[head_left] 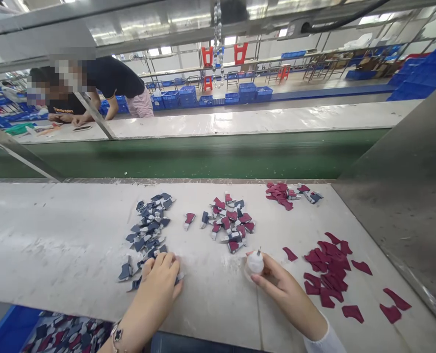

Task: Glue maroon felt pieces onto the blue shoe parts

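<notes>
My left hand [161,277] is curled down at the near end of a pile of dark blue and light grey plastic parts [149,225]. Between thumb and fingers shows a bit of one such grey-blue part, most of it hidden by the hand. My right hand [276,277] grips a small white squeeze bottle with a thin metal tip [255,264], its tip pointing up. Ahead of the bottle lies a heap of similar parts with maroon faces [230,218]. To the right of this hand are loose flat maroon pieces [330,267].
More maroon pieces [277,193] lie at the table's back right. A blue bin of parts [10,328] stands at lower left. A metal panel [405,196] borders the right side. Beyond the green conveyor belt [218,156], two people [118,83] lean over another bench.
</notes>
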The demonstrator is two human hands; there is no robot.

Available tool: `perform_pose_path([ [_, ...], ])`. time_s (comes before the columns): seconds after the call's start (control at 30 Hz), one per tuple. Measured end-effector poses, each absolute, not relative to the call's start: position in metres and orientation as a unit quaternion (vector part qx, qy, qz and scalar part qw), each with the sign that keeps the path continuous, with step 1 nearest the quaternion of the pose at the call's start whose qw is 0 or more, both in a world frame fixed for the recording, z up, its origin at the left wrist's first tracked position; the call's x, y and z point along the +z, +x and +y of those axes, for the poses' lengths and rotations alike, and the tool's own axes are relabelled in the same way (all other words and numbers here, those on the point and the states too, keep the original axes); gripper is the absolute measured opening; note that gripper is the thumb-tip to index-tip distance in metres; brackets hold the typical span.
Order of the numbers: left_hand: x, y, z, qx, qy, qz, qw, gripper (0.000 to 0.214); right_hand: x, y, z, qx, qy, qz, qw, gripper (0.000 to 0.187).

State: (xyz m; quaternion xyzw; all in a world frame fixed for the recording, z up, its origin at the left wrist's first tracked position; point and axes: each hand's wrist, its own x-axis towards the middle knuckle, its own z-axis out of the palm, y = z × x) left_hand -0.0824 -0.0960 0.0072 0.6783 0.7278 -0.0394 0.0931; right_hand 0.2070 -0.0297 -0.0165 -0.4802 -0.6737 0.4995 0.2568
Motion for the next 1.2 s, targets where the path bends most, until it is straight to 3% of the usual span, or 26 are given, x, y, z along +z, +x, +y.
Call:
perform_pose_path([
  [0.1, 0.002, -0.076, -0.099, 0.081, 0.673, 0.708, 0.198, 0.010, -0.007, 0.210, -0.035, 0.557, -0.482, -0.617, 0.276, 0.053],
  [0.3, -0.003, -0.047, -0.090, 0.434, 0.360, 0.548, 0.618, 0.033, 0.004, 0.225, -0.048, 0.598, -0.466, -0.564, 0.329, 0.039],
  [0.47, -0.015, -0.020, -0.087, 0.463, 0.212, 0.446, 0.736, 0.037, 0.012, 0.238, -0.057, 0.647, -0.426, -0.511, 0.373, 0.057],
  [0.57, -0.015, -0.011, -0.089, 0.434, 0.232, 0.422, 0.761, 0.033, 0.016, 0.242, -0.057, 0.628, -0.403, -0.539, 0.390, 0.052],
  [0.73, -0.009, 0.002, -0.097, 0.447, 0.317, 0.424, 0.721, 0.063, 0.029, 0.232, -0.064, 0.575, -0.426, -0.573, 0.399, 0.034],
  [0.93, -0.003, 0.010, -0.106, 0.467, 0.388, 0.480, 0.633, 0.051, 0.057, 0.204, -0.075, 0.411, -0.497, -0.668, 0.370, 0.016],
  [1.2, 0.001, 0.009, -0.113, 0.462, 0.411, 0.461, 0.637, 0.053, 0.068, 0.194, -0.073, 0.357, -0.433, -0.751, 0.348, 0.015],
])
